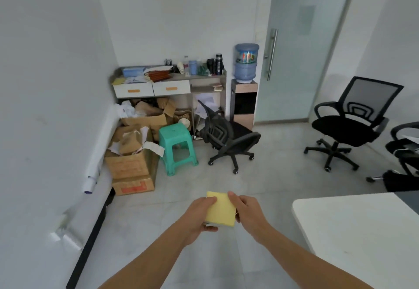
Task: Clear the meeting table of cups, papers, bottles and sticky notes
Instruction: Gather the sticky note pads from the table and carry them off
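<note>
Hands meet in front of the body, above the grey floor [249, 189]. Left hand [199, 217] grips the left side of a yellow pad [221, 209] of sticky notes, with the thumb on top and the fingers under it. Right hand [246, 209] pinches the right edge of the same pad. The pad is in the air, to the left of the white table [362, 232], and does not touch it. Only a corner of the table shows, at the lower right.

Farther away, by the left wall, cardboard boxes [133, 164] full of crumpled paper stand next to a green stool [178, 148]. A black chair [226, 139] is just right of the stool, and a second one [353, 121] stands well apart, near the glass door [301, 50]. In the far corner a low desk [170, 84] carries books, bottles and cups. A water dispenser [246, 84] stands between the desk and the door.
</note>
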